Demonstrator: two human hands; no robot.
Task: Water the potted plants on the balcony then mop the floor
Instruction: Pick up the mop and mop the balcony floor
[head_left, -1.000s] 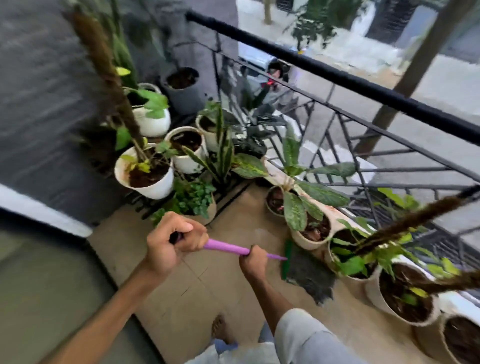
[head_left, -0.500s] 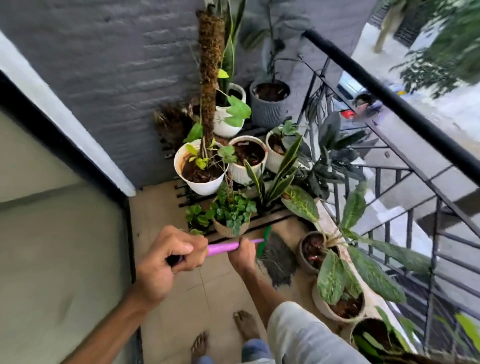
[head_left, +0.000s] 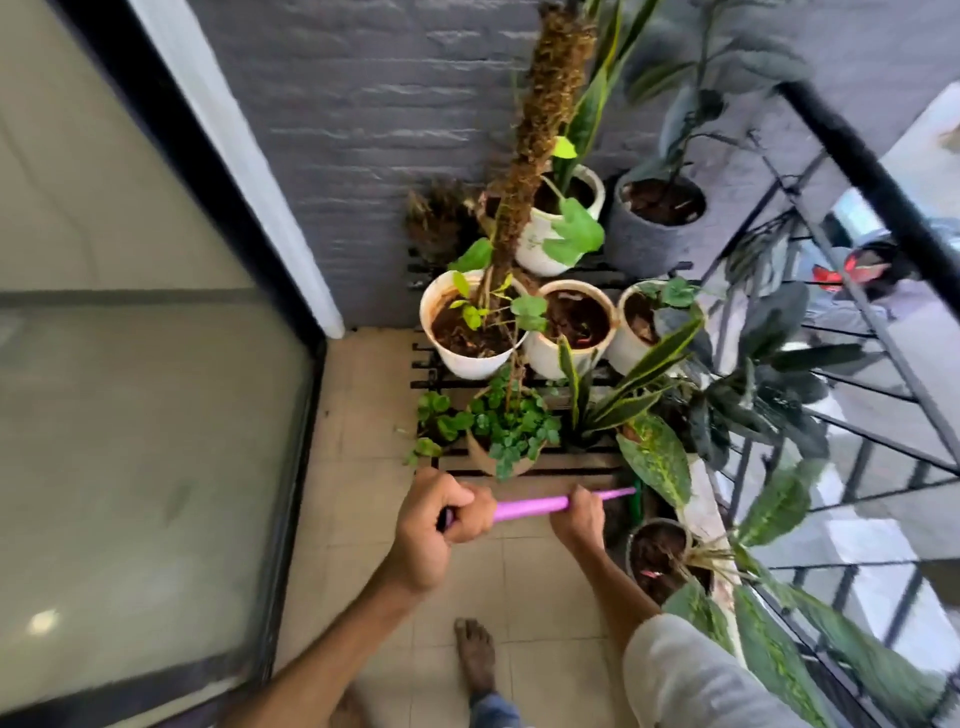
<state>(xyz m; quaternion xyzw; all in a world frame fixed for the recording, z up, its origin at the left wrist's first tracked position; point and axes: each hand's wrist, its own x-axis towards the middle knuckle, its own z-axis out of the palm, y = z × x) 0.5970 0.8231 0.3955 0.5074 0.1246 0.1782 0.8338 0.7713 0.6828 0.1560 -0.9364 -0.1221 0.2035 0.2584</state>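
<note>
Both my hands grip a purple mop handle (head_left: 530, 505) that runs nearly level across the tiled floor (head_left: 363, 415). My left hand (head_left: 439, 514) holds its dark near end. Further along, my right hand (head_left: 576, 517) is wrapped round the shaft. The green mop head (head_left: 635, 501) shows only as a sliver near the foot of the black slatted plant stand (head_left: 566, 465). Several potted plants stand on that stand, among them a white pot with a moss pole (head_left: 470, 332) and a small leafy pot (head_left: 511, 436).
A glass sliding door (head_left: 150, 389) with a black frame fills the left. A grey brick wall (head_left: 374, 104) is behind the pots. A black railing (head_left: 862, 171) runs along the right, with more pots (head_left: 660, 551) lined at its base. My bare foot (head_left: 475, 657) stands on the tiles.
The view has swung left from the railing toward the wall and door. The mop head has travelled left along the floor to the foot of the plant stand. Both hands kept their grip.
</note>
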